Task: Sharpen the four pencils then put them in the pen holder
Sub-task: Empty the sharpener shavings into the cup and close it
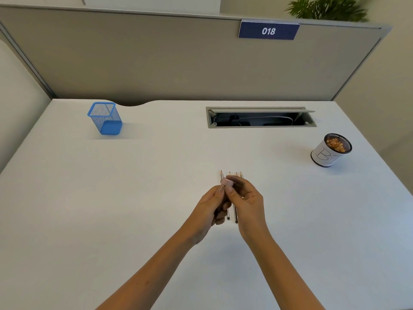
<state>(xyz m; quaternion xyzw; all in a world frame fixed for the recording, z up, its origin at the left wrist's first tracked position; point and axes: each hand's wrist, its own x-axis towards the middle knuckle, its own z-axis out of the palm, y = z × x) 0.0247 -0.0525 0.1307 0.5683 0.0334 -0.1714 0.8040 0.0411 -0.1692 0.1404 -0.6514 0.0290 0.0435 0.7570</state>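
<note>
Several pencils (236,217) lie side by side on the white desk (134,198), with their sharpened tips pointing away from me. My right hand (248,202) pinches a small pink sharpener (226,181) between thumb and fingers, just above the pencils. My left hand (210,211) is curled around the leftmost pencil (221,175), and its thumb meets the sharpener. That pencil's tip shows just beyond the sharpener. The hands cover the middle of the pencils. A blue mesh pen holder (105,118) stands empty at the far left of the desk.
A round black mesh cup (330,151), wrapped in white paper and holding pencil shavings, stands at the right. An open cable tray (260,117) is set into the desk's far edge. A grey partition (156,59) with a "018" sign closes off the back.
</note>
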